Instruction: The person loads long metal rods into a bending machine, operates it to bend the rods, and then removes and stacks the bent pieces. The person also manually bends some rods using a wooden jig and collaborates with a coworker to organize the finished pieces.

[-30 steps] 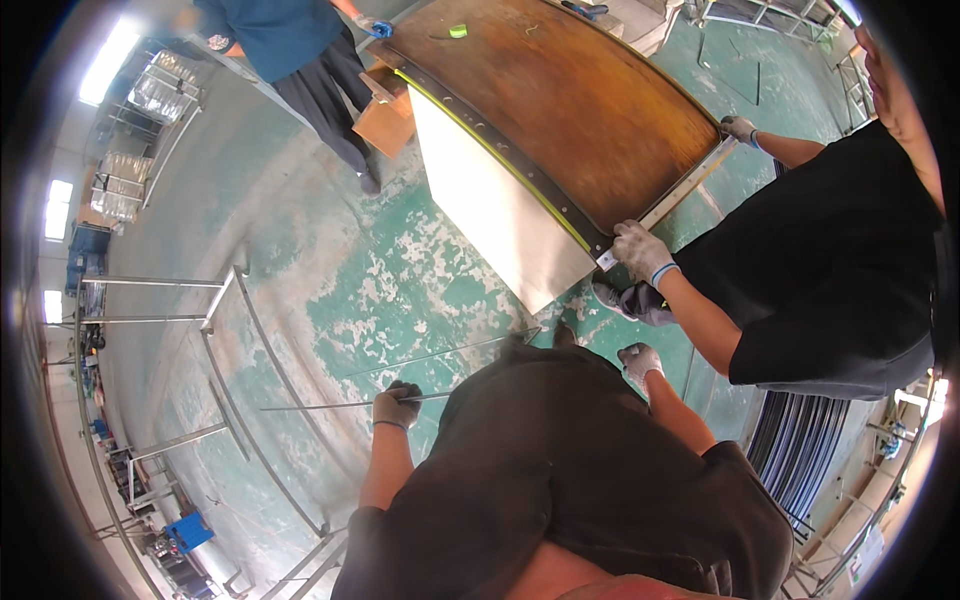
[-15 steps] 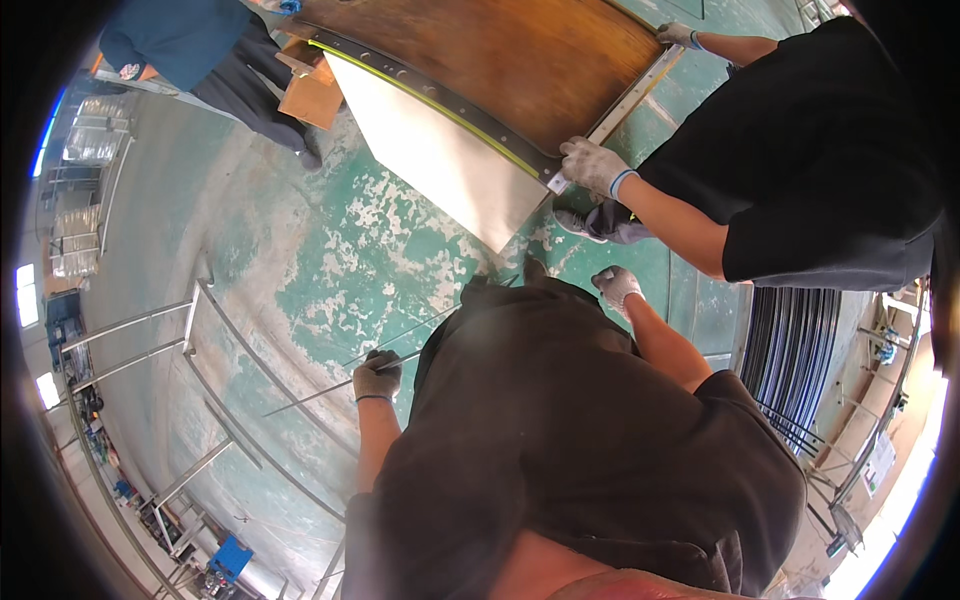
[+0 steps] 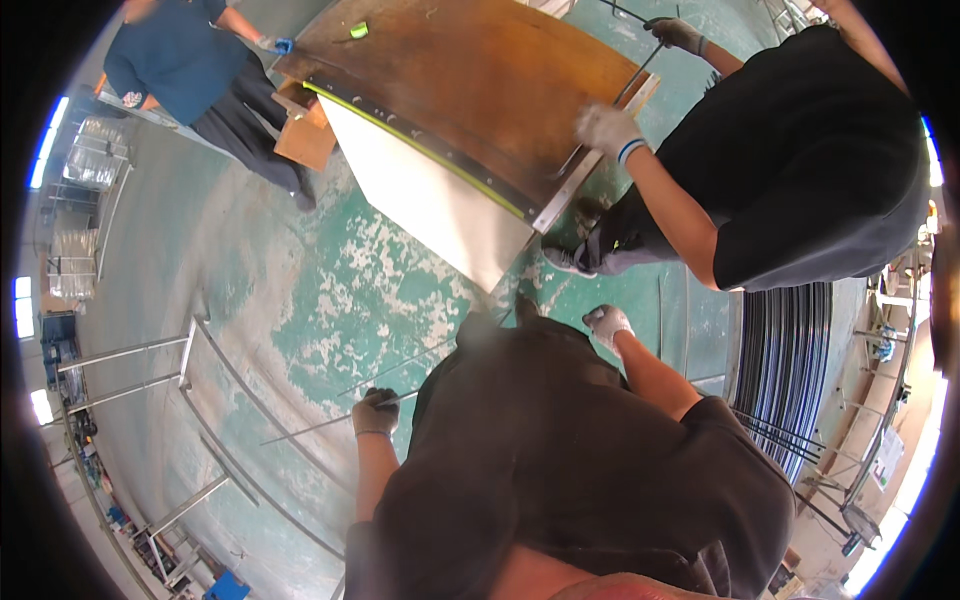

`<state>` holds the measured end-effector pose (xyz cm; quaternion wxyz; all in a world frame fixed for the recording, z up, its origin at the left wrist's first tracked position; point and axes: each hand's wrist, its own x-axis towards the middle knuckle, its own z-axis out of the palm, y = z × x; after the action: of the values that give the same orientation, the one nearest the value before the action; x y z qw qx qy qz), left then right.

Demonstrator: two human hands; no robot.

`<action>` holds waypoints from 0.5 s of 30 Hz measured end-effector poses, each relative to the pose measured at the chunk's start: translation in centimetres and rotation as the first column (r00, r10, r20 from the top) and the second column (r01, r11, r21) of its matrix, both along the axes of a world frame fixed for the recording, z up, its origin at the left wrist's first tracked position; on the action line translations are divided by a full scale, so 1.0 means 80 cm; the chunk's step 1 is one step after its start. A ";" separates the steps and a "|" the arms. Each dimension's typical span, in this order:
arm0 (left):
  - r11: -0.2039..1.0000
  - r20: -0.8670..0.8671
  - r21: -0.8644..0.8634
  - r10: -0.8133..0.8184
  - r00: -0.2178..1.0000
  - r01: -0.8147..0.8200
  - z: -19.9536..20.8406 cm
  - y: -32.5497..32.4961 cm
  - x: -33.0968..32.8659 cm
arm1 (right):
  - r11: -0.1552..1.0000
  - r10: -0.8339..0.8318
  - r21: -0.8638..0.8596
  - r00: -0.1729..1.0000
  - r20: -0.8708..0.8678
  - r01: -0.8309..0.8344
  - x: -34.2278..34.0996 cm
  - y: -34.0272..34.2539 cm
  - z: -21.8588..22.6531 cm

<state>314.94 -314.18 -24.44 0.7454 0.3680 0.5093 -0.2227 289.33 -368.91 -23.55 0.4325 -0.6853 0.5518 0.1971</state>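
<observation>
The green floor (image 3: 345, 270), its paint worn to pale patches, spreads through a workshop with bright windows (image 3: 24, 307) and wrapped stacks (image 3: 75, 262) along the far left. At the top stands a worktop (image 3: 470, 75) with a brown, stained surface, a small yellow-green item (image 3: 359, 31) lying on it. A dark perforated rail (image 3: 450, 155), edged in yellow-green, follows its near side, and a white sheet (image 3: 420, 200) slopes down below. A cardboard box (image 3: 305, 143) sits by the worktop's left corner.

Of the wearer's two hands, both gloved, the left hand (image 3: 377, 412) is closed around a thin rod (image 3: 310, 427), which sticks out to the left over the floor and slants slightly upward to the right, toward the dark clothing. The right hand (image 3: 607, 325) is held out beside the body with its fingers curled; whether anything is in it cannot be told.

A co-worker in black (image 3: 800, 170) is at the worktop's right end, the far glove (image 3: 677, 35) gripping a dark rod (image 3: 638, 74) and the near glove (image 3: 610, 130) blurred. A co-worker in blue (image 3: 175, 60) stands at the left end, a glove at the edge.

A broad stretch of floor lies between the white sheet and a metal frame (image 3: 125, 355) on the left, which is near the thin rod's outer tip. On the right, a bundle of long dark bars (image 3: 785, 360) bounds a narrower strip beside the right forearm.
</observation>
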 end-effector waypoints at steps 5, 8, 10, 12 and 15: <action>0.999 -0.041 0.033 0.018 0.999 -0.016 0.009 -0.015 0.003 | 0.997 0.007 -0.074 0.998 0.055 -0.003 -0.004 0.000 -0.012; 0.999 -0.036 0.027 0.024 0.999 -0.023 0.013 -0.024 0.006 | 0.998 -0.025 -0.061 0.997 0.076 0.030 -0.011 0.000 -0.026; 0.998 -0.045 0.026 0.056 0.997 -0.055 0.004 -0.021 0.005 | 0.998 -0.024 -0.063 0.997 0.073 0.029 -0.008 0.000 -0.026; 0.999 -0.032 0.012 0.043 0.999 -0.043 0.000 -0.017 0.002 | 0.998 -0.057 -0.035 0.994 0.091 0.060 -0.011 0.004 -0.030; 0.999 -0.039 0.008 0.042 0.998 -0.042 -0.001 -0.021 0.000 | 0.997 -0.054 -0.044 0.992 0.112 0.060 -0.017 0.003 -0.040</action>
<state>314.91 -315.82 -24.55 0.7385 0.3556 0.5321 -0.2122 287.99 -368.66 -26.73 0.4515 -0.6893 0.5508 0.1329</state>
